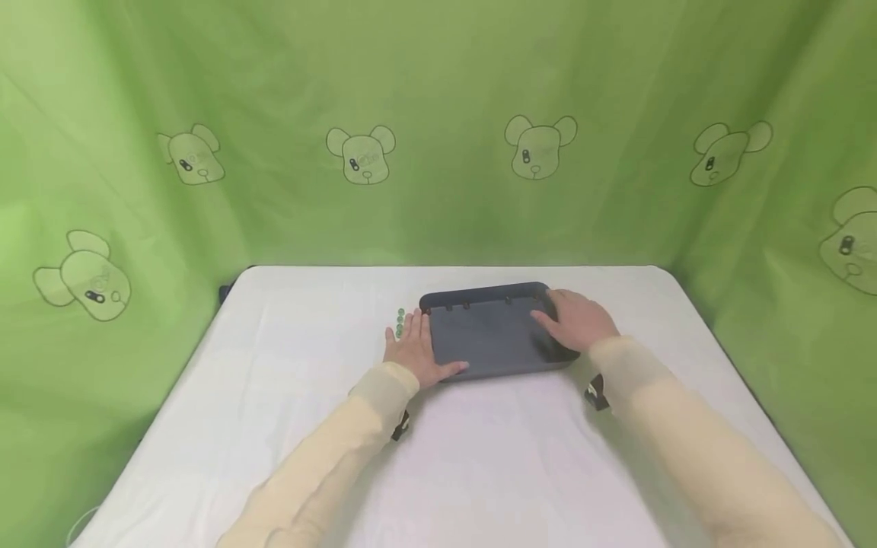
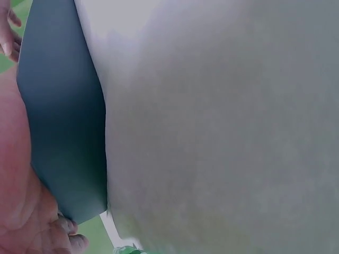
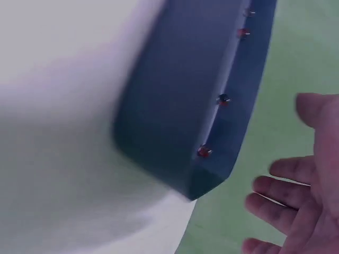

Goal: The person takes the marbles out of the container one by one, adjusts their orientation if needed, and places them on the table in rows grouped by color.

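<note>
A dark grey rectangular tray lies on the white table. My left hand lies along its left end, fingers straight and pointing away, thumb stretched over the near left corner. In the left wrist view the palm is against the tray's side. My right hand is over the right end, thumb above the inside. The right wrist view shows its fingers loosely spread and apart from the tray. Several small reddish glass marbles sit along the far inner wall. Beside my left fingertips, several green marbles stand in a row.
The table is covered by a white cloth. Green curtains printed with bear heads hang behind and on both sides. A dark device is strapped under the right wrist, another under the left.
</note>
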Demonstrator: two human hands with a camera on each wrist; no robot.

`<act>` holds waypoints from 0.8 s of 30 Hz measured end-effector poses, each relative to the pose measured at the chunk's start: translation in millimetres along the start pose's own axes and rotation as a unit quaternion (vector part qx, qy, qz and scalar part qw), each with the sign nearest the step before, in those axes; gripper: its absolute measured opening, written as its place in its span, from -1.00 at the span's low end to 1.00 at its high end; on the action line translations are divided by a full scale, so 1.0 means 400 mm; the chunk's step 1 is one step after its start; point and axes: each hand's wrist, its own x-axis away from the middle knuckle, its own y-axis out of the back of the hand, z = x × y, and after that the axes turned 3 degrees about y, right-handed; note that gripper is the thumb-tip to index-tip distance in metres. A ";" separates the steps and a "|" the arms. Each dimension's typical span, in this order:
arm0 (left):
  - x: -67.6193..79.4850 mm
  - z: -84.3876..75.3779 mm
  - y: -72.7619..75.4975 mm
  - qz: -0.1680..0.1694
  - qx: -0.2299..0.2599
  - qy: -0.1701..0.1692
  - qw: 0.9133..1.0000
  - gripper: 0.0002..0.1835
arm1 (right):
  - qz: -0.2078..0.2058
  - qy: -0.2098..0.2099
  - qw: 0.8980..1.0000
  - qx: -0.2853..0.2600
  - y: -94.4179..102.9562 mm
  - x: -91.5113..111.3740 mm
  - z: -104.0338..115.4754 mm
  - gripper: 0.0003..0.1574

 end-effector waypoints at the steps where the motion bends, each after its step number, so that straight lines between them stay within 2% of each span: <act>1: 0.002 0.000 0.001 0.002 0.000 0.001 1.000 0.39 | 0.009 0.001 1.000 -0.003 0.009 -0.007 0.005 -0.10; 4: 0.006 0.001 0.004 0.006 -0.005 0.005 1.000 0.39 | 0.033 -0.002 0.999 -0.008 0.031 -0.029 0.017 -0.24; 9: 0.006 0.002 0.010 0.006 -0.008 0.006 1.000 0.37 | 0.043 -0.005 0.999 0.002 0.056 -0.075 0.023 -0.50; 12: 0.005 0.001 0.010 0.005 -0.007 0.006 1.000 0.36 | 0.057 -0.015 0.998 -0.001 0.059 -0.103 0.018 -0.60; 17: 0.005 -0.004 0.005 0.005 0.000 0.003 1.000 0.36 | 0.088 -0.031 0.996 -0.016 0.043 -0.133 -0.002 -0.62; 24: 0.002 -0.008 -0.001 0.005 -0.002 0.004 1.000 0.35 | 0.087 -0.061 0.994 -0.004 0.000 -0.169 -0.010 -0.70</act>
